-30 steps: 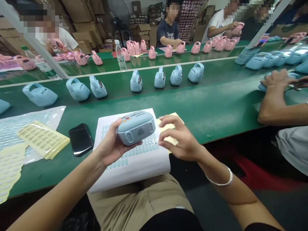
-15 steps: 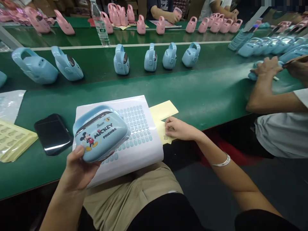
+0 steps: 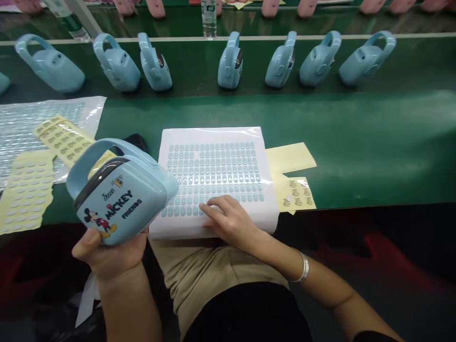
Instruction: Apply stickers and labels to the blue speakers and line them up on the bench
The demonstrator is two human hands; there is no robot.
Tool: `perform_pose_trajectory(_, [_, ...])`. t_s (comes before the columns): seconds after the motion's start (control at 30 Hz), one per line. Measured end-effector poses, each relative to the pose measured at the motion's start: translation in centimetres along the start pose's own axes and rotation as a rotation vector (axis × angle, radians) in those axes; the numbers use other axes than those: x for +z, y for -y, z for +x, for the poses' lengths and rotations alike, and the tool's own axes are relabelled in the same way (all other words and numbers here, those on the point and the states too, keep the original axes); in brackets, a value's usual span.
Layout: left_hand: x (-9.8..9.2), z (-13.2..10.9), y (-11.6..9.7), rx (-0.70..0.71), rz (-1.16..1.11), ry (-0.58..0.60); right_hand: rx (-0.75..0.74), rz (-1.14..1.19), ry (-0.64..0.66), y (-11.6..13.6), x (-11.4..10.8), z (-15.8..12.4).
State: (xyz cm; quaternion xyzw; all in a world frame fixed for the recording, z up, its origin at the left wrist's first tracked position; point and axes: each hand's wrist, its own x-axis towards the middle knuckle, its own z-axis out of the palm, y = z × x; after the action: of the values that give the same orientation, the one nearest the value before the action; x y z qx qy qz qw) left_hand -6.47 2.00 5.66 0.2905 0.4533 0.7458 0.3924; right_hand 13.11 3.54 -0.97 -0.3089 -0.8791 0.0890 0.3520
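Note:
My left hand (image 3: 110, 251) grips a light-blue portable speaker (image 3: 124, 202) from below, thumb on its lower front corner. The speaker has a carrying handle, a dark top strip and a printed cartoon mouse with lettering; its front tilts towards me. My right hand (image 3: 233, 221) rests over the lower rows of a white sheet of small blue oval stickers (image 3: 221, 229), fingers slightly bent and apart, the index fingertip at a sticker in the bottom row. Nothing shows between those fingers. The sheet hangs over the table's front edge above my lap.
Several blue speakers (image 3: 231, 64) stand in a row across the green table (image 3: 199, 111). Yellow sticker sheets (image 3: 30, 190) and a dark phone (image 3: 137, 141) lie left; yellow paper slips (image 3: 290, 159) lie right. Behind are water bottles (image 3: 209, 19) and pink speakers (image 3: 270, 7).
My right hand has moved left from the yellow slips onto the sticker sheet. The view has turned left and down; my left hand still holds the speaker, now left of the sheet's stickers.

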Motion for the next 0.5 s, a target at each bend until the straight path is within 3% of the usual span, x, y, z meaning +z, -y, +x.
perform_pose_trajectory(0.1, [-0.7,-0.7,-0.2,-0.076,0.007,-0.033,0.006,-0.103,0.109,0.2,1.6,0.1])
perform_pose_trajectory(0.27, [-2.3,-1.1,0.5,-0.058,-0.036,-0.122,-0.052,-0.062,0.003,-0.4,0.9,-1.6])
perform_pose_trajectory(0.37, [-2.0,-1.0,1.2,-0.033,-0.080,-0.138,-0.041,-0.041,-0.008,-0.3,0.3,-1.6])
perform_pose_trajectory(0.5, [-1.2,-1.0,1.9,-0.096,-0.105,-0.068,-0.064,-0.143,0.031,-0.1,0.4,-0.9])
